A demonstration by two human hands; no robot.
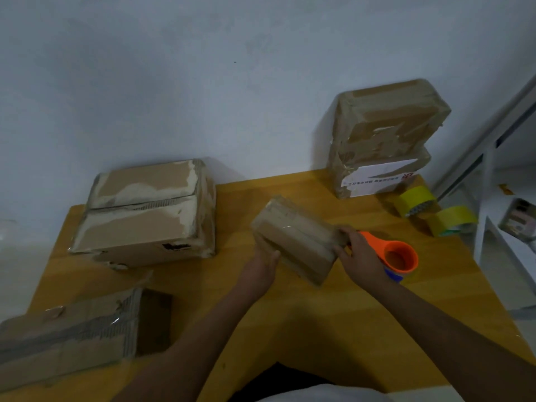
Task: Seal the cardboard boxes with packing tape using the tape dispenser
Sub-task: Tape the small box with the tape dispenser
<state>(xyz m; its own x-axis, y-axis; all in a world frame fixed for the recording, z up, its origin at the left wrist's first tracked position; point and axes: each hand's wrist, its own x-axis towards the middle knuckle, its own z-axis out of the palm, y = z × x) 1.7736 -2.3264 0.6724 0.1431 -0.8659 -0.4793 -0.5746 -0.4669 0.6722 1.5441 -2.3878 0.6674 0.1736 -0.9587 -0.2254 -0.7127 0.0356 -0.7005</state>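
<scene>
1. Our left hand and right hand hold the small box above the bench, fingers curled on its ends.
2. The dispenser lies just beside the right hand.
3. The stack looks taped; the big box seems unsealed.

a plain pale blue-grey painted wall fills the back, dim and evenly lit. below it sits the orange-tan wooden surface. at the far right, a white metal shelf frame stands on pale floor.
</scene>
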